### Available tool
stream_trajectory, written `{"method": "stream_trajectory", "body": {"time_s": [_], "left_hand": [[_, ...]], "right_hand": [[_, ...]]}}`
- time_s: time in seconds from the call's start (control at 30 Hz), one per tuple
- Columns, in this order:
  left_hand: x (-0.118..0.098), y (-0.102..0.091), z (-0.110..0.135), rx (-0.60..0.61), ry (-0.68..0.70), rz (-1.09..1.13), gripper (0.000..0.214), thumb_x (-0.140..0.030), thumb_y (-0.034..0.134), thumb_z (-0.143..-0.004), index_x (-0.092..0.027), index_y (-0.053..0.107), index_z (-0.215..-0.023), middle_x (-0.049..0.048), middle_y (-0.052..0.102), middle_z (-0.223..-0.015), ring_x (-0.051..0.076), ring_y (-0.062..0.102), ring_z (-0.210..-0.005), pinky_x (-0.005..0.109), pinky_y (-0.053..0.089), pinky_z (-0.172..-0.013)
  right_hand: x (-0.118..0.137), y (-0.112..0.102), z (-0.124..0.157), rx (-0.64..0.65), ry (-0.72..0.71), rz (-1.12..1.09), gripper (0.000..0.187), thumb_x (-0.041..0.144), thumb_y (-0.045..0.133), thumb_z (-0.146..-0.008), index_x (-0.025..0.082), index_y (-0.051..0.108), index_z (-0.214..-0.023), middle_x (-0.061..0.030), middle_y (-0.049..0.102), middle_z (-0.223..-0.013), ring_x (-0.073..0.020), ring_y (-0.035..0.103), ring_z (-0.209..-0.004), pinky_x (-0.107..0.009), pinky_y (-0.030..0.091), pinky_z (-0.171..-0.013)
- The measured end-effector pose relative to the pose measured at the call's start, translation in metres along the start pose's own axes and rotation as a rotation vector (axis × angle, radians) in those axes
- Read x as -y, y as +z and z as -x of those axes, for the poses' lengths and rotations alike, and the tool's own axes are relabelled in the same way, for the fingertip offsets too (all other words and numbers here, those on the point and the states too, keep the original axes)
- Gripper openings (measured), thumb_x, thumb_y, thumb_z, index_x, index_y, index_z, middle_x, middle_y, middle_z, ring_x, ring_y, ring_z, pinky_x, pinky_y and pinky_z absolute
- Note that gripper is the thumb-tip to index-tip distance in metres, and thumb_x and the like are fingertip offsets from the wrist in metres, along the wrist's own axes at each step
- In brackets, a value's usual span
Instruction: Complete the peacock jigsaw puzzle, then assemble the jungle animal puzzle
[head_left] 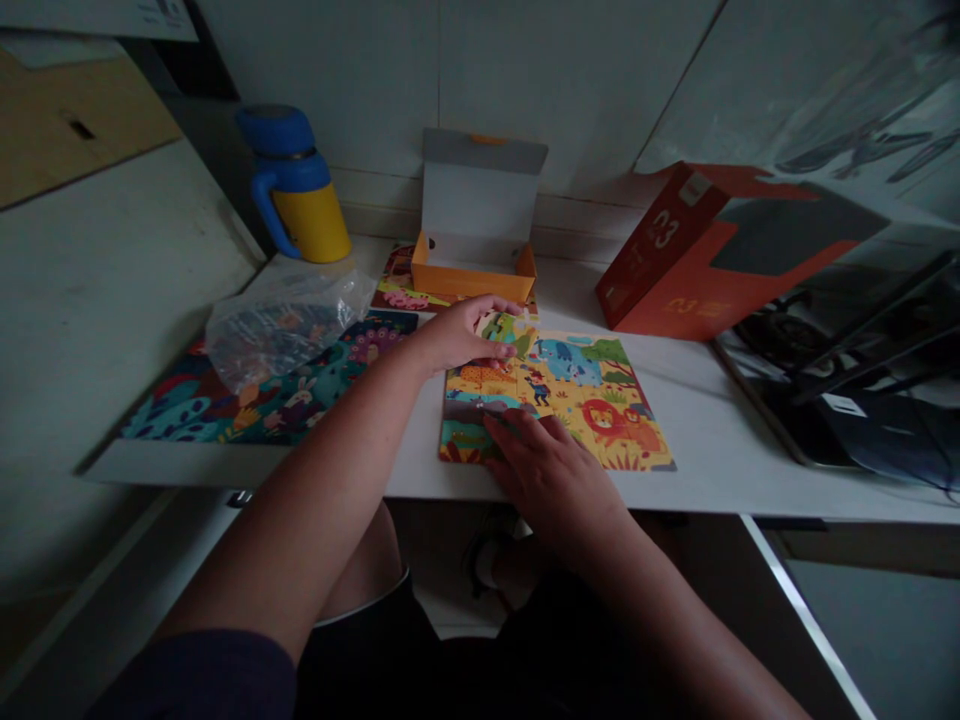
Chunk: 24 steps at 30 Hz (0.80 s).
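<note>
A colourful animal jigsaw puzzle point(600, 400) lies assembled on the white table point(712, 430) in front of me. My left hand point(469, 335) rests at the puzzle's top left corner, fingers curled over a piece there. My right hand point(551, 470) lies flat on the puzzle's lower left part, fingers stretched out and pressing on the pieces. A lion, elephants and a small figure show on the uncovered part of the picture.
An open orange box point(474, 255) stands behind the puzzle. A second dark puzzle point(262, 395) lies at left under a clear plastic bag point(281, 325). A blue and yellow jug point(296, 190) stands at the back left, a red carton point(697, 260) at right.
</note>
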<state>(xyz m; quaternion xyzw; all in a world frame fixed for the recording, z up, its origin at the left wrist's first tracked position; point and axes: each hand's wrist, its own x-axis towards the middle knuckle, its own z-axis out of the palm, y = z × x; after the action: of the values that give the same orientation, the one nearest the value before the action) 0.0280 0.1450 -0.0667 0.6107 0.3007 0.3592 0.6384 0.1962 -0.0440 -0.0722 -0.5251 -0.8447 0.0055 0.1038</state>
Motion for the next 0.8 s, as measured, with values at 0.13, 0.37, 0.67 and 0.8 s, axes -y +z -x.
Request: {"method": "stream_trajectory", "body": {"time_s": [0.13, 0.37, 0.67, 0.8], "left_hand": [[-0.002, 0.001, 0.001, -0.003, -0.005, -0.018, 0.048, -0.001, 0.086, -0.079, -0.02, 0.071, -0.12, 0.0125, 0.066, -0.142, 0.012, 0.073, -0.083, 0.023, 0.062, -0.065], [-0.003, 0.002, 0.001, -0.021, -0.011, -0.016, 0.046, 0.003, 0.083, -0.079, -0.018, 0.07, -0.118, 0.0109, 0.067, -0.14, 0.011, 0.071, -0.082, 0.021, 0.063, -0.063], [-0.001, 0.002, -0.001, -0.024, -0.006, -0.018, 0.043, 0.001, 0.084, -0.079, -0.02, 0.072, -0.114, 0.0103, 0.065, -0.145, 0.012, 0.071, -0.087, 0.022, 0.063, -0.066], [0.0, 0.002, 0.0, -0.018, -0.008, -0.026, 0.045, -0.001, 0.084, -0.08, -0.02, 0.071, -0.118, 0.0106, 0.065, -0.145, 0.014, 0.072, -0.09, 0.025, 0.064, -0.069]], "right_hand": [[-0.008, -0.004, -0.004, 0.034, -0.054, -0.028, 0.047, 0.028, 0.071, -0.104, 0.024, 0.064, -0.15, -0.0146, 0.064, -0.148, -0.0379, 0.063, -0.125, -0.058, 0.062, -0.104], [-0.014, -0.009, -0.007, 0.037, -0.189, -0.081, 0.033, 0.019, 0.071, -0.103, 0.017, 0.073, -0.135, -0.0153, 0.072, -0.135, -0.0345, 0.064, -0.129, -0.054, 0.057, -0.114], [-0.012, -0.005, 0.002, -0.018, -0.133, -0.108, 0.037, 0.022, 0.07, -0.104, 0.016, 0.071, -0.14, -0.0179, 0.069, -0.141, -0.035, 0.064, -0.132, -0.055, 0.058, -0.114], [-0.017, -0.003, 0.0, 0.003, -0.142, -0.152, 0.037, 0.02, 0.073, -0.101, 0.016, 0.072, -0.138, -0.018, 0.07, -0.138, -0.0356, 0.062, -0.135, -0.055, 0.056, -0.116]]}}
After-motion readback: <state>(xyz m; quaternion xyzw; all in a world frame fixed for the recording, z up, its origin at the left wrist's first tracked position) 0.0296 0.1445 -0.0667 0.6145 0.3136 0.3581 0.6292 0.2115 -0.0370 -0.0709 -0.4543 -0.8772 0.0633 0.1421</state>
